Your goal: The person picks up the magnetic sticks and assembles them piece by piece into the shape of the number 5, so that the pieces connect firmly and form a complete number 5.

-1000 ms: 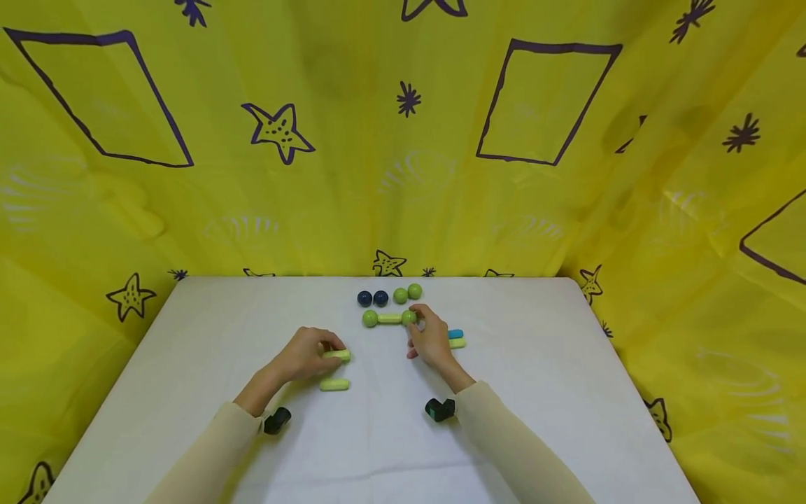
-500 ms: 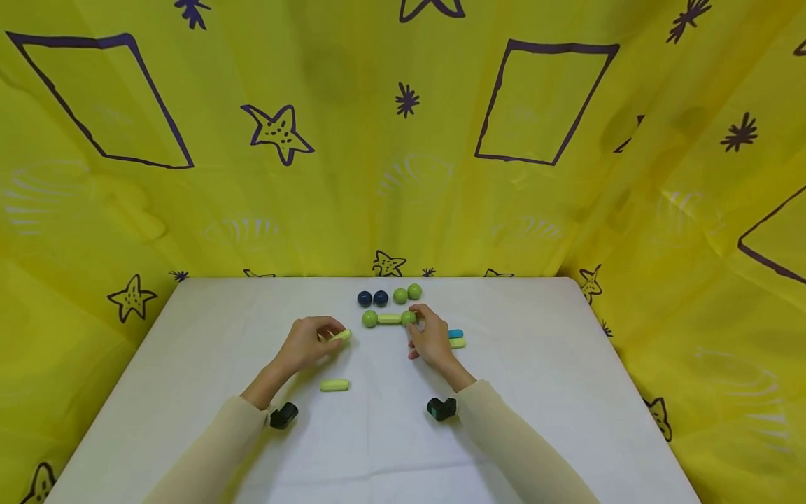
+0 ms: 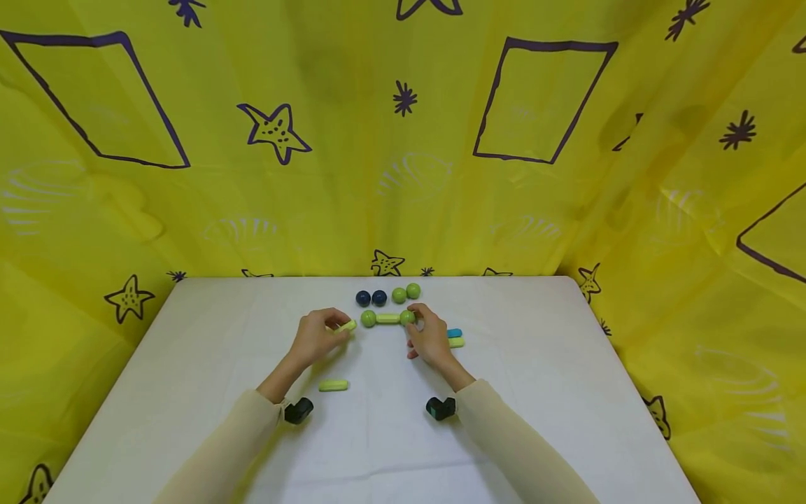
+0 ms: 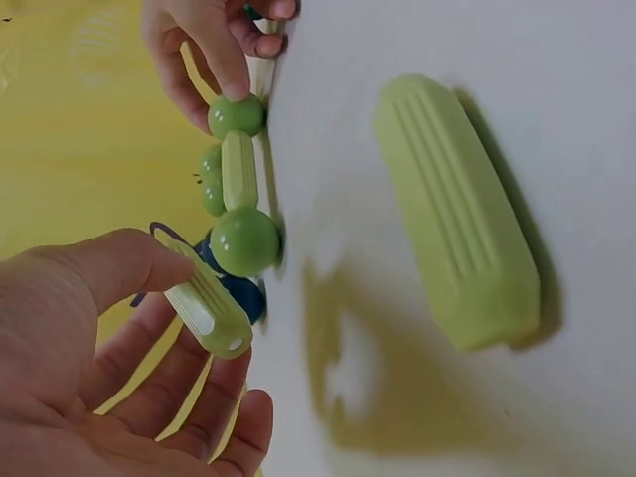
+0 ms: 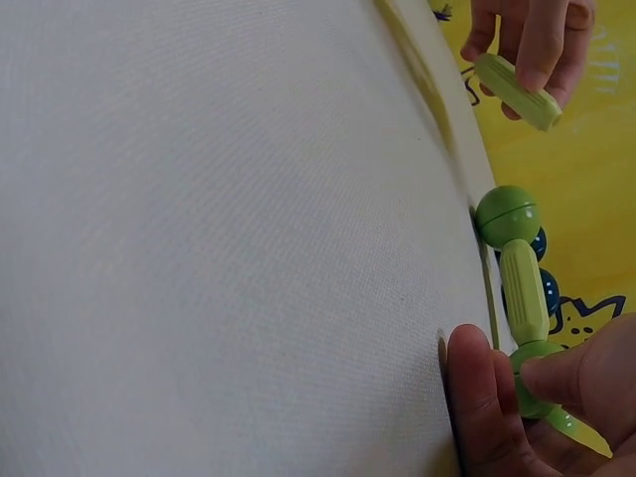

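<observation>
My left hand (image 3: 317, 336) pinches a pale yellow-green ribbed rod (image 4: 207, 308) between thumb and fingers, raised off the table. Just right of it lies a joined piece: a pale ribbed rod (image 3: 387, 318) with a green ball (image 3: 368, 319) at its left end and another green ball (image 4: 237, 116) at its right end. Thumb and fingers of my right hand (image 3: 431, 339) pinch that right-end ball. The held rod is apart from the left-end ball. A loose pale rod (image 3: 333, 386) lies on the table nearer me, large in the left wrist view (image 4: 459, 214).
Two dark blue balls (image 3: 371, 298) and two green balls (image 3: 406, 292) sit behind the joined piece. Right of my right hand lie a blue rod (image 3: 455, 333) and a pale rod (image 3: 456, 343). A yellow patterned curtain (image 3: 352, 210) stands behind the white table (image 3: 516, 336).
My left hand has lifted the pale rod off the table and carried it forward and slightly right, closer to the left-end green ball. The right hand keeps its hold on the other ball.
</observation>
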Motion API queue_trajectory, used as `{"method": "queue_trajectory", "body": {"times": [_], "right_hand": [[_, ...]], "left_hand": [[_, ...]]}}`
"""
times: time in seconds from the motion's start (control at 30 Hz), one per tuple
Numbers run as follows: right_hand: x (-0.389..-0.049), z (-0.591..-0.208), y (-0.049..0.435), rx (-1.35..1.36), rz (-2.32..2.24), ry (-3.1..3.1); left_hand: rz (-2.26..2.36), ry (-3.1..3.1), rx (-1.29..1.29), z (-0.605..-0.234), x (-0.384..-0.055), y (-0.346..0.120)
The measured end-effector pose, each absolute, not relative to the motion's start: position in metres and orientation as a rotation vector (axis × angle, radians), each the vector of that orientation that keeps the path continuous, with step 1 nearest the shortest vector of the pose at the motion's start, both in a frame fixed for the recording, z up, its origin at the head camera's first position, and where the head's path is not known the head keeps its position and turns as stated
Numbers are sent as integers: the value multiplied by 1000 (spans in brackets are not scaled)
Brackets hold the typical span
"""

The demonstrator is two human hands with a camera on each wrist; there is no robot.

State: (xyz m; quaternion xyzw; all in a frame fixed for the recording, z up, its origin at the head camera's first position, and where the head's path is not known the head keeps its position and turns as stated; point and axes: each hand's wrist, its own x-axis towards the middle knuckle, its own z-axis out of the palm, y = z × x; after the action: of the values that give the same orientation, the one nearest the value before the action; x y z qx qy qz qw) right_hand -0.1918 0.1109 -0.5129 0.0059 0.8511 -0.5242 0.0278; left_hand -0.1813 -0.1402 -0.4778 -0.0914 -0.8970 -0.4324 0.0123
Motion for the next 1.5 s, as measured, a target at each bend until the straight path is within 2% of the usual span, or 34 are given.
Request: {"method": "queue_trajectory", "body": {"times": [0.57, 1.5], "right_hand": [[-192, -512, 108, 64, -1580, 2612], [-192, -515, 109, 40, -1615, 2631]], "left_hand": [[-1526, -2787, -41, -488, -183, -121], [-1572, -2738, -36, -496, -185, -113]]}}
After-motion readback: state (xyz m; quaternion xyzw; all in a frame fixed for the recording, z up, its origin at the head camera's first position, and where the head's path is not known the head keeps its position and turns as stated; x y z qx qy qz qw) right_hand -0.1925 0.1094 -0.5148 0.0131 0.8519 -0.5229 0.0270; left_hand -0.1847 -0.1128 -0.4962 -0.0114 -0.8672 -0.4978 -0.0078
